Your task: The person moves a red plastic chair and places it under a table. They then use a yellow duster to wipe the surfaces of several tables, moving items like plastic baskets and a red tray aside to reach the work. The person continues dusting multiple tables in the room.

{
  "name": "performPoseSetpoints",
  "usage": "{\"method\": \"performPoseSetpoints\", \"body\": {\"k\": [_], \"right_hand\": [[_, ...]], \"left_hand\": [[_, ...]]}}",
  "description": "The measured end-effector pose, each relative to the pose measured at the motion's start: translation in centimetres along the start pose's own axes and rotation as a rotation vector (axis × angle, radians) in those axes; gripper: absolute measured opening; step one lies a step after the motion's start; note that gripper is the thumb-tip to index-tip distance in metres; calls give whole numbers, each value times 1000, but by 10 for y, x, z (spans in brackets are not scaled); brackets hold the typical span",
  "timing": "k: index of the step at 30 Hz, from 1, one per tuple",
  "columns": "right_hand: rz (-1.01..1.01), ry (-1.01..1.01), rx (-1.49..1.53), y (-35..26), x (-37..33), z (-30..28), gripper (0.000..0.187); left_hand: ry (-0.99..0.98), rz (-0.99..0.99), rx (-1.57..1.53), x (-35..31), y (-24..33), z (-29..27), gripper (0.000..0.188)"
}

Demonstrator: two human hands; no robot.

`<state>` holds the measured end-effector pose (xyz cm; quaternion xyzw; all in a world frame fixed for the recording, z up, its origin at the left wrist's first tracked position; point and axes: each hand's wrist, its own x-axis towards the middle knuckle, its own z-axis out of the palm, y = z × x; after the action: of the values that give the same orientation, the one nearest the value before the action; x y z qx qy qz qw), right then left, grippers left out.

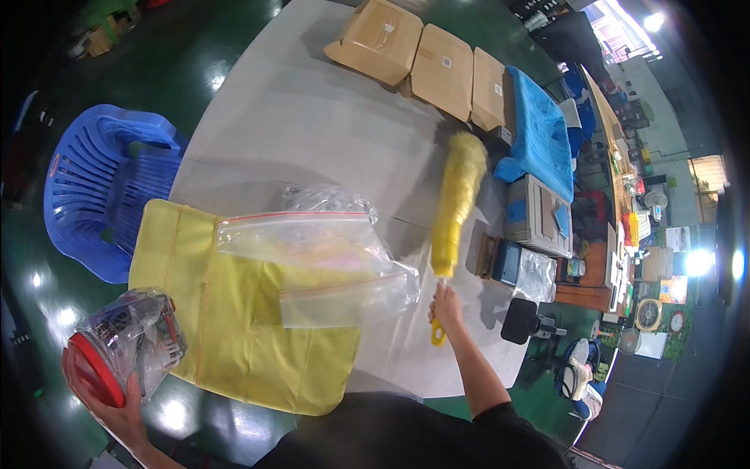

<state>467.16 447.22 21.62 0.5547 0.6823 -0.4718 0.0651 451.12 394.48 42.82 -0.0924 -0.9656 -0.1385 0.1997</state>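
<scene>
In my right hand (446, 305) is the handle of a yellow fluffy duster (455, 207); its head points away from me over the table, and the yellow handle end shows below my fingers. My left hand (125, 413), at the lower left, grips a clear plastic bag (152, 332) with a red round part at its near end and dark and metallic items inside, too jumbled to name. Close to that bag lies a yellow fabric sheet (195, 320) with fold lines, hanging past the table edge. Clear zip bags (312, 244) lie across the sheet, with crumpled clear plastic (328, 198) behind them.
The table (258, 117) has a pale cover. Brown cardboard boxes (441, 66) line its far side. A blue cloth (541, 129), a grey case (539, 215) and a black phone-like device on a mount (519, 321) stand on the right. A blue plastic chair (101, 180) is at left.
</scene>
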Motion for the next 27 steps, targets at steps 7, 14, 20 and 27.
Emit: {"method": "performPoseSetpoints", "body": {"k": [7, 14, 20, 27], "right_hand": [[-415, -320, -575, -126, 88, 55, 50], [-750, -628, -886, -275, 121, 154, 50], [-1042, -329, -1027, -275, 117, 184, 46], [-327, -25, -563, -43, 99, -6, 42]], "left_hand": [[16, -182, -72, -12, 1, -22, 84], [38, -112, 77, 13, 1, -30, 88], [129, 134, -85, 100, 30, 19, 87], [206, 251, -220, 188, 94, 138, 88]]}}
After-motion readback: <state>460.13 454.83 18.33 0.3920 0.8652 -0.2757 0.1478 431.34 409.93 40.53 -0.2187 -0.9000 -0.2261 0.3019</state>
